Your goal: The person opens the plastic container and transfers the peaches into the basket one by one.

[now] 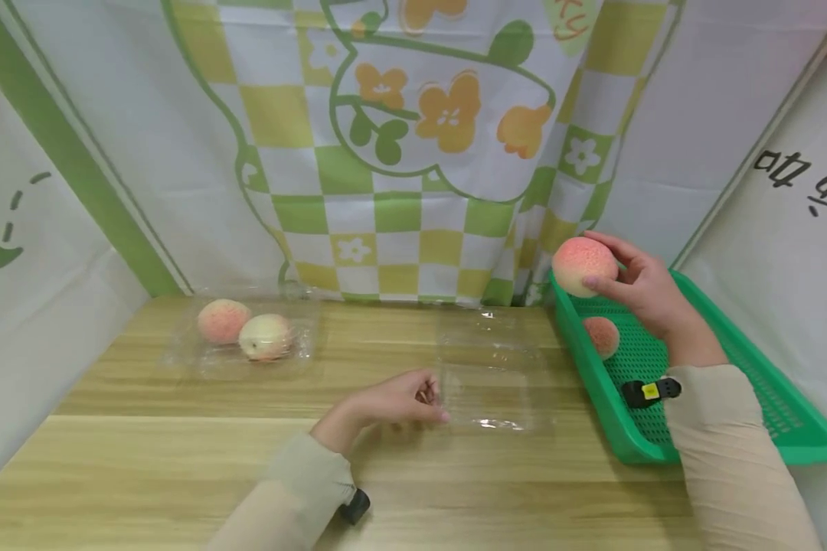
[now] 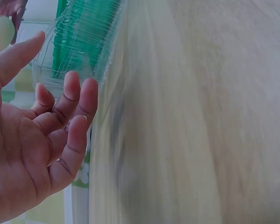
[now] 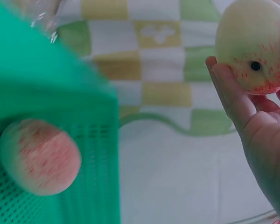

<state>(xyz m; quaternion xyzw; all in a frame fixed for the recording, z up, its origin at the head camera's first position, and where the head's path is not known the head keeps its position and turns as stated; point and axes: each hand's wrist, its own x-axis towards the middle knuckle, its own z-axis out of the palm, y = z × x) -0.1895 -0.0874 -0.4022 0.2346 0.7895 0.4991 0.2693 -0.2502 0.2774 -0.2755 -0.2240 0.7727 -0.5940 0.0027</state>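
My right hand [image 1: 651, 298] grips a pink and cream peach [image 1: 581, 266] between thumb and fingers, above the far left corner of a green basket [image 1: 603, 402]. The right wrist view shows a small dark dot on this peach [image 3: 247, 35]. Another peach [image 1: 601, 337] lies inside the basket. My left hand [image 1: 393, 402] is beside a clear plastic box [image 1: 485, 394] with its lid up, fingertips right at its left edge. In the left wrist view that hand's fingers [image 2: 72, 88] are loosely bent, with nothing in the palm.
At the left of the wooden table [image 1: 200, 459], another clear plastic box [image 1: 303, 344] holds two peaches [image 1: 223, 321]. A checked, flowered curtain [image 1: 400, 214] hangs behind the table. White printed walls [image 1: 792, 252] stand at both sides, the right one close to the basket.
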